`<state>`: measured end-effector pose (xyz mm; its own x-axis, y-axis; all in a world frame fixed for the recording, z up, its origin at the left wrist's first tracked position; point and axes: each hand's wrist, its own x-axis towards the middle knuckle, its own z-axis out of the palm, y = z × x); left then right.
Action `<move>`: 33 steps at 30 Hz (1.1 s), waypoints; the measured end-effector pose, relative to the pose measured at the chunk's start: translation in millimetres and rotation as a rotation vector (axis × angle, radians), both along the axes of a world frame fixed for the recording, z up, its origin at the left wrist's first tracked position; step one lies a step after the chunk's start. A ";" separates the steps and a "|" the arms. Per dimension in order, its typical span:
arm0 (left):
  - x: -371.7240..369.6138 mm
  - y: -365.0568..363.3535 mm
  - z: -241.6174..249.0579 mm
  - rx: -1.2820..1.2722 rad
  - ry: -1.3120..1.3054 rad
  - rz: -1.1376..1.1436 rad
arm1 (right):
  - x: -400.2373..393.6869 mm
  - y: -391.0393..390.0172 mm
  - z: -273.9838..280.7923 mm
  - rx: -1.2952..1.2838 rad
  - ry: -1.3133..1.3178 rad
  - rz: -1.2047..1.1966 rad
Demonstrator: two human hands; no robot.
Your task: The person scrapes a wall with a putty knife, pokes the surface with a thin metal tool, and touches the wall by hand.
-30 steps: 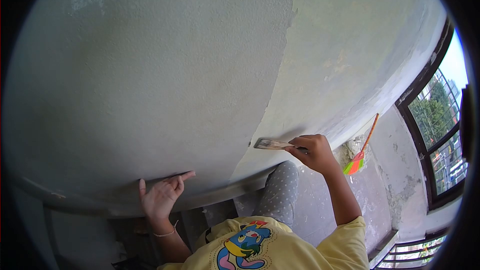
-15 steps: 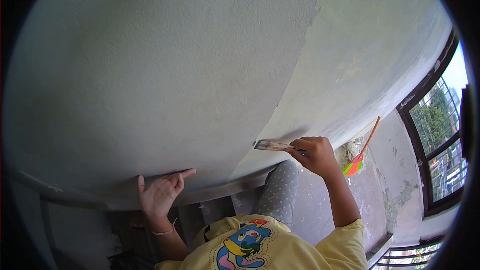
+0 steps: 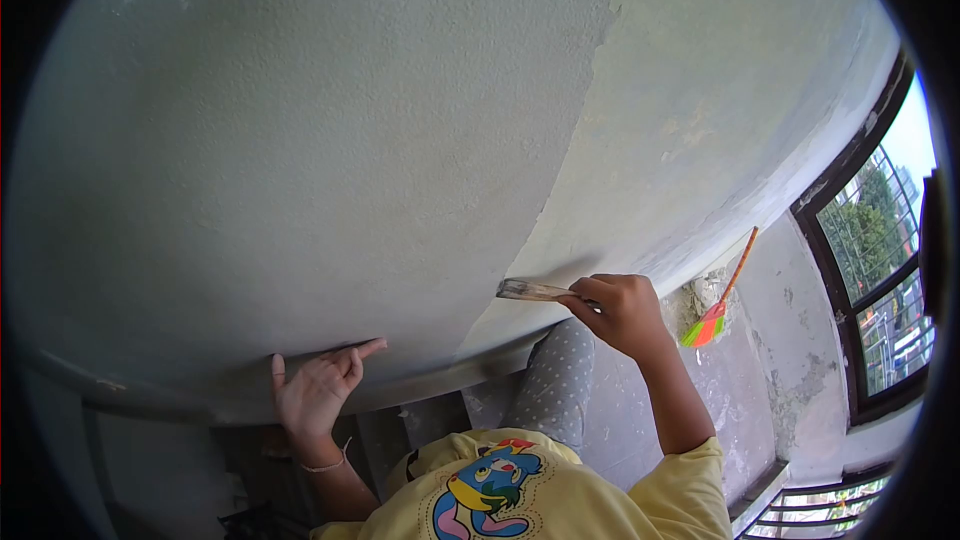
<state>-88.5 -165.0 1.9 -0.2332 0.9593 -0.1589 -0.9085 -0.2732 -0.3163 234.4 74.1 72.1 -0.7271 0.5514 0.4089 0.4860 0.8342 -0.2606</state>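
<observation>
My right hand (image 3: 620, 310) is closed around the handle of a flat, worn scraper (image 3: 535, 290). Its far end points left and meets the wall (image 3: 420, 160) near the irregular line between a rough grey area and a smoother, pale yellowish patch (image 3: 700, 110). Whether the edge presses on the surface is hard to tell. Lower left, my left hand (image 3: 318, 390) is open with the palm turned up and fingers spread. Its fingers lie near or against the lower part of the wall, holding nothing.
A broom (image 3: 708, 325) with an orange handle and bright bristles leans at the right. Beyond it is a dark-framed window (image 3: 855, 310). Stair steps (image 3: 435, 422) lie below my left hand, and the speckled floor (image 3: 640, 410) stretches right of my leg (image 3: 553, 380).
The view has shifted slightly, moving the wall's dividing line a little left. My right hand and the scraper sit marginally further left. My left hand keeps almost the same pose.
</observation>
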 end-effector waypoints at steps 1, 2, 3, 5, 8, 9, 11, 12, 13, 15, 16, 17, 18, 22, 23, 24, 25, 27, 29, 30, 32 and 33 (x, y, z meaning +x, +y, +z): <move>-0.4 0.3 -1.0 0.000 0.000 -0.002 | -0.4 0.4 0.9 0.005 -0.003 0.007; -0.9 0.7 -1.7 0.001 0.002 0.002 | -0.1 0.7 1.7 0.008 -0.007 0.014; -1.2 1.0 -1.8 0.002 0.005 0.007 | 1.2 0.9 2.3 0.006 -0.006 0.010; -2.2 1.0 -1.4 -0.021 0.024 0.003 | 3.0 1.5 3.5 -0.012 -0.019 0.045; -2.0 1.3 -1.4 -0.025 0.022 0.006 | 2.8 0.0 8.0 -0.012 0.004 0.060; -1.6 1.3 -0.7 -0.010 0.003 0.006 | 2.6 -0.7 10.2 -0.013 0.004 0.060; -1.1 1.2 1.0 -0.010 -0.003 0.000 | 0.9 -1.0 12.9 -0.001 -0.013 0.064; -1.2 0.6 1.5 -0.010 -0.010 -0.004 | 1.0 -0.3 12.7 -0.001 -0.012 0.063; -1.4 0.2 1.1 -0.010 -0.010 -0.004 | 2.2 1.2 12.2 0.007 -0.009 0.057; -1.8 0.0 -0.3 -0.007 -0.011 -0.001 | 4.4 3.4 11.7 0.019 -0.007 0.054; -2.1 -0.2 -0.6 -0.005 -0.011 0.003 | 5.7 3.6 11.4 0.015 -0.011 0.025; -2.3 -0.1 -0.6 -0.013 0.002 0.001 | 6.4 3.6 10.9 0.012 -0.015 -0.004; -2.1 0.1 -0.8 -0.021 0.015 -0.002 | 6.4 4.3 8.5 0.013 -0.017 -0.001; -2.2 0.5 0.4 -0.048 -0.010 -0.007 | 4.6 5.4 1.1 0.034 -0.015 0.007; -2.1 0.3 -0.5 -0.024 -0.007 -0.003 | 2.5 4.8 0.5 0.025 -0.023 0.013; -2.2 0.3 -1.1 0.000 -0.004 0.002 | 1.4 5.0 -1.2 0.027 -0.021 0.011; -2.3 0.5 -1.1 0.002 -0.003 0.002 | -0.1 5.6 -3.7 0.020 -0.020 0.017; -2.2 0.1 -0.9 0.004 0.006 -0.001 | -1.5 7.3 -6.3 0.014 -0.018 0.028; -2.2 0.0 0.1 0.000 0.003 -0.001 | -0.9 8.8 -7.3 0.013 -0.026 0.040; -2.1 -0.2 0.8 -0.005 -0.001 -0.005 | -1.5 8.4 -6.8 0.013 -0.027 0.041; -1.5 0.2 1.5 -0.002 0.006 -0.003 | -2.2 6.2 -5.9 0.008 -0.032 0.025; -1.0 0.2 1.4 0.002 0.013 -0.003 | -3.0 4.2 -5.7 0.006 -0.034 0.021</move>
